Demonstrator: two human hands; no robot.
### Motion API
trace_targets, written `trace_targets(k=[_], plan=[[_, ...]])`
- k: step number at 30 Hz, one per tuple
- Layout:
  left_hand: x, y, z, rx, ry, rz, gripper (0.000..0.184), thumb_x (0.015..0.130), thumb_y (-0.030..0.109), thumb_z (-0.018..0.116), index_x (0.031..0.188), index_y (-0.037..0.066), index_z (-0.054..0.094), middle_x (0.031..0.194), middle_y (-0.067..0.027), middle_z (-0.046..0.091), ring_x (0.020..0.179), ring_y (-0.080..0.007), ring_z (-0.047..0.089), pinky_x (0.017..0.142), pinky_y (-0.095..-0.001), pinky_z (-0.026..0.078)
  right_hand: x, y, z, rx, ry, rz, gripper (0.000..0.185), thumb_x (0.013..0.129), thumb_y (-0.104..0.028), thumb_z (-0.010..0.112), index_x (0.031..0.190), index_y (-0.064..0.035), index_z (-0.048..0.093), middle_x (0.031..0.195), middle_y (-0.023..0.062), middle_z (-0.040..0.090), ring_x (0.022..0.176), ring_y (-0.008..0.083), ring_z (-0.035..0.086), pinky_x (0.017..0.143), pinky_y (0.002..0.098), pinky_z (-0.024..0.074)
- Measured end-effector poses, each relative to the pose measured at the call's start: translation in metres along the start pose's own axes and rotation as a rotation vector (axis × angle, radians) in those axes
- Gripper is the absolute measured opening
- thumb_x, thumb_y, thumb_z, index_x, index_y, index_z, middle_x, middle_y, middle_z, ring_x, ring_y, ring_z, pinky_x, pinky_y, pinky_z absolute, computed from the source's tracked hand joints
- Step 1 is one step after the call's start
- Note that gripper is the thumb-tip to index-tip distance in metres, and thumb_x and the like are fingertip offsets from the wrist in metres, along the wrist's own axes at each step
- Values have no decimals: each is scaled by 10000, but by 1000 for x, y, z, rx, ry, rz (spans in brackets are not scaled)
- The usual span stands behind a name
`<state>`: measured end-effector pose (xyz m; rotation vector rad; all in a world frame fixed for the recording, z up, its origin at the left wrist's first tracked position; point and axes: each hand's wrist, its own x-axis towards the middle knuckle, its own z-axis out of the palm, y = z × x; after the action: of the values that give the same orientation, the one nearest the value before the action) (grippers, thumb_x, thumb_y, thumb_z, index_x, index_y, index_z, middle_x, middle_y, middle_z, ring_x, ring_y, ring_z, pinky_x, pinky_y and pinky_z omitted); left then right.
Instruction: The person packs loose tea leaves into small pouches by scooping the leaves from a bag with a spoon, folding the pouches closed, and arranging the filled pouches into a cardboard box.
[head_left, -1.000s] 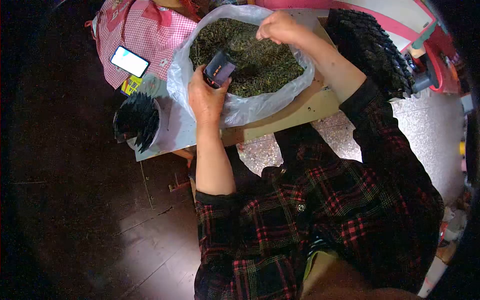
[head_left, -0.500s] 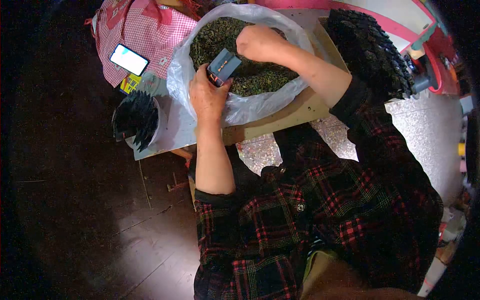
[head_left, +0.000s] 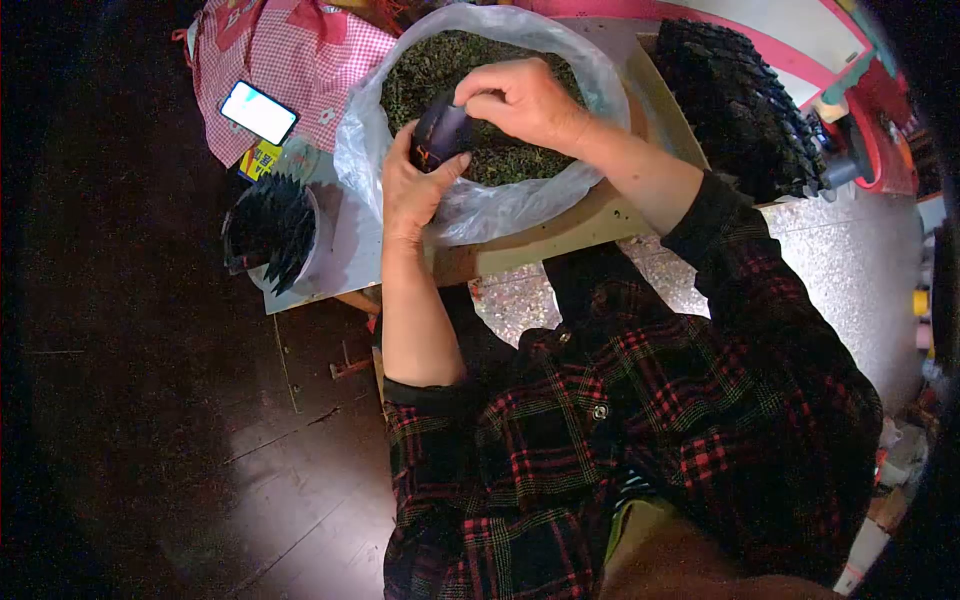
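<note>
My left hand [head_left: 412, 195] is wrapped round a small dark pouch [head_left: 444, 132] with orange marks, tilted over a large clear plastic bag [head_left: 500, 215]. Loose dried leaves [head_left: 525, 163], dark green and looking like tea, fill the bag. My right hand [head_left: 532, 108] is closed, thumb and fingers curled together at the pouch's upper end. What those fingers pinch, if anything, is hidden.
Left of the bag, a lit phone [head_left: 259, 112] lies on a pink checked cloth [head_left: 300, 70]. A pale tub [head_left: 322, 238] of black packets stands near the left corner of the table [head_left: 560, 238]. Many black packets [head_left: 735, 110] are stacked at the right.
My right hand has come from over the leaves, down to the pouch's upper end. The pouch has turned in my left hand and now looks darker and more rounded.
</note>
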<state>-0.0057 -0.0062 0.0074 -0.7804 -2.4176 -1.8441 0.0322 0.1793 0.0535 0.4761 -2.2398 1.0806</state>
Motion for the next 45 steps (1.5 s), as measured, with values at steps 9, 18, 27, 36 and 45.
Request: trace_targets(k=[9, 18, 27, 36, 45], plan=[[1, -9, 4, -21, 82, 15, 604, 636, 170, 839, 1134, -18, 554, 922, -77, 636, 806, -128, 575, 763, -270, 477, 6, -8, -11, -353, 18, -589, 91, 705, -16, 673, 790, -40, 649, 743, 109, 634, 663, 274, 619, 585, 354, 496], [1, -14, 1, 2, 128, 12, 561, 648, 174, 834, 1116, 3, 575, 899, -40, 639, 787, -125, 568, 754, -263, 475, -9, 46, -22, -146, 257, 85, 103, 795, -61, 614, 870, -6, 657, 748, 76, 654, 653, 154, 622, 614, 285, 489], [1, -10, 2, 6, 123, 29, 546, 658, 167, 831, 1113, 2, 578, 913, -30, 638, 799, -110, 566, 761, -259, 472, -23, 78, 22, -50, -12, 512, 170, 791, -160, 540, 802, -37, 657, 631, 100, 627, 496, 186, 590, 469, 312, 459], [0, -18, 2, 129, 117, 30, 618, 632, 206, 840, 1138, -16, 561, 931, -105, 661, 815, -177, 614, 781, -297, 489, -16, 68, -3, 481, 99, 857, 125, 806, -114, 573, 773, -9, 631, 585, 63, 569, 388, 105, 462, 341, 240, 358], [1, -20, 6, 208, 111, 143, 617, 619, 195, 837, 1140, 11, 563, 958, -141, 664, 849, -214, 641, 795, -316, 497, 8, 51, -41, 523, 235, 681, 164, 846, -134, 564, 817, 12, 630, 594, 48, 573, 400, 91, 462, 353, 233, 356]])
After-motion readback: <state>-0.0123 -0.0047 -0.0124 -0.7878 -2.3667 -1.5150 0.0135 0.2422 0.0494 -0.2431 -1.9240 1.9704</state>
